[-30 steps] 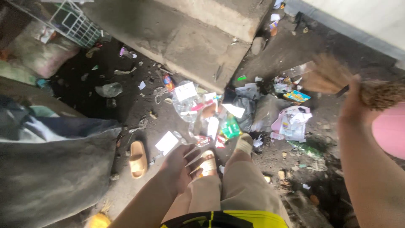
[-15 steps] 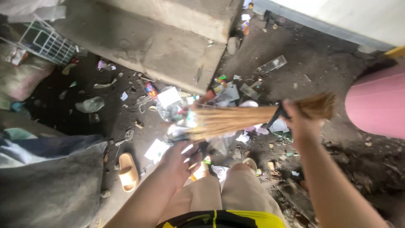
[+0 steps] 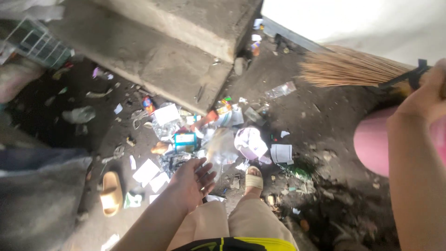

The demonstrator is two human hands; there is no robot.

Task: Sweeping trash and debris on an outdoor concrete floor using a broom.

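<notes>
My right hand [image 3: 427,95] is closed on a straw broom [image 3: 357,69] at its black binding, holding the bristles up off the ground at the upper right, pointing left. My left hand [image 3: 190,183] hangs in front of my thigh with its fingers loosely spread and nothing in it. Below it lies a heap of litter [image 3: 204,135]: papers, plastic wrappers and small cartons on the dark dirt ground. My foot in a beige sandal [image 3: 253,179] stands at the heap's near edge.
Concrete steps [image 3: 153,51] rise behind the litter. A loose beige sandal [image 3: 110,193] lies at the left beside a grey sack [image 3: 37,200]. A pink round container [image 3: 371,144] sits under my right arm. A wire rack [image 3: 35,42] is at the top left.
The broom has swung from low over the litter up and to the right, off the ground. My left hand has stayed by my thigh. The view has shifted slightly right.
</notes>
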